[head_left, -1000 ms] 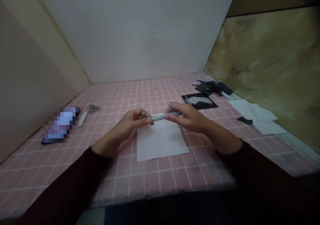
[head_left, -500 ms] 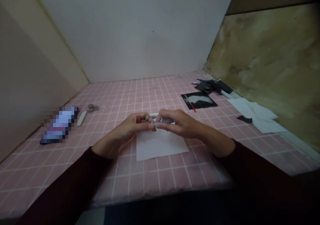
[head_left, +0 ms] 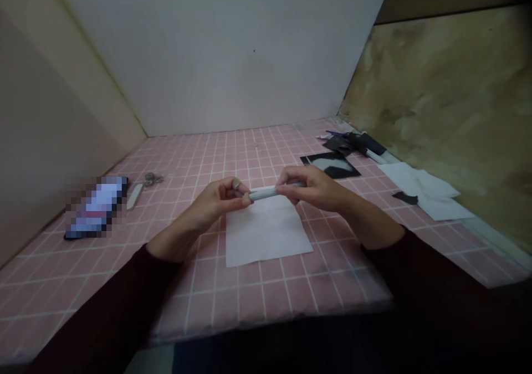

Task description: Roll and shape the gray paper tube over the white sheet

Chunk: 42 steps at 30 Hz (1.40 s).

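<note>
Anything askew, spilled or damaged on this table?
No clear spill. Slightly askew: at the right, white sheets overlap at uneven angles, with an irregular dark scrap at their edge, like a stray offcut. The held pale stick and squarish sheet below show no obvious damage.

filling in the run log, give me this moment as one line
left hand: grips pale stick | right hand: grips it too | below: white paper on tablecloth | left side: phone

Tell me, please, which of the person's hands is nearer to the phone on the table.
The left hand: it is to the right of the phone, apart from it. The right hand is farther to the right.
</note>
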Each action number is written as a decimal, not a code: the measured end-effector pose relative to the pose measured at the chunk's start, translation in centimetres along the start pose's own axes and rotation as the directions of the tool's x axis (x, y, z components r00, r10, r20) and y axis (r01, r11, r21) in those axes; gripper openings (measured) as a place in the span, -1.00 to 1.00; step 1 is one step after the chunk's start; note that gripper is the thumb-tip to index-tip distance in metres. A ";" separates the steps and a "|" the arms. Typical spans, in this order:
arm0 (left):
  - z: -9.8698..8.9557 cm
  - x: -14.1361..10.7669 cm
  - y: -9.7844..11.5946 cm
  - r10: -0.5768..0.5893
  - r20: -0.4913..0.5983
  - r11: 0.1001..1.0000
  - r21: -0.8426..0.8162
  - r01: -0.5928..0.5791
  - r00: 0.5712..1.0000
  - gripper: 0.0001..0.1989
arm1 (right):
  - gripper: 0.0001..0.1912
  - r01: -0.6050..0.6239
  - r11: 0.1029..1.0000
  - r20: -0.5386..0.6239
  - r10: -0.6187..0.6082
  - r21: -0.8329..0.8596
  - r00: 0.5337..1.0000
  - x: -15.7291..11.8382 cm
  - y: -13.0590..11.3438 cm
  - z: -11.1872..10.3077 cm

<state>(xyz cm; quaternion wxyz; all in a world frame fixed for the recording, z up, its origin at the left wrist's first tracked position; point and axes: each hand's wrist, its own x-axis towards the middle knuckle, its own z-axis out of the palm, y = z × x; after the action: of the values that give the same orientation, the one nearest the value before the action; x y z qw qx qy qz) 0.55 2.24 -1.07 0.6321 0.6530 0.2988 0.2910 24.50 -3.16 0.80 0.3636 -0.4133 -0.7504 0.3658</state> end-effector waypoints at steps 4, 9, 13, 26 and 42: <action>0.2 -0.1 -0.1 0.020 0.031 0.995 0.099 -0.023 0.999 -0.73 | -0.77 -0.019 1.000 0.022 0.019 -0.018 1.000 0.1 0.0 0.4; 0.2 -0.1 0.0 0.304 -0.047 0.868 0.426 -0.256 0.952 -0.83 | -0.71 -0.083 0.996 0.012 0.083 0.008 0.996 0.2 0.2 -0.3; 0.7 -0.4 0.3 0.386 0.007 0.716 0.628 -0.305 0.922 -0.86 | -0.66 -0.125 0.987 0.041 0.122 0.097 0.992 0.5 0.8 0.2; 0.9 -0.6 0.3 0.533 0.112 0.502 0.756 -0.420 0.839 -0.85 | -0.61 -0.134 0.965 0.071 0.120 0.227 0.990 0.7 1.2 0.7; 0.4 -0.2 0.1 0.264 0.022 0.861 0.444 -0.246 0.964 -0.83 | -0.77 -0.039 0.999 -0.002 0.039 0.016 0.999 0.2 0.4 0.6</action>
<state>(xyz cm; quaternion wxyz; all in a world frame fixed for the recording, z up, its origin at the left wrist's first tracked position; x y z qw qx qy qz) 0.70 1.81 -0.94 0.4168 0.8074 0.2804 0.3094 24.01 -2.95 0.26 0.3604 -0.4256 -0.7389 0.3783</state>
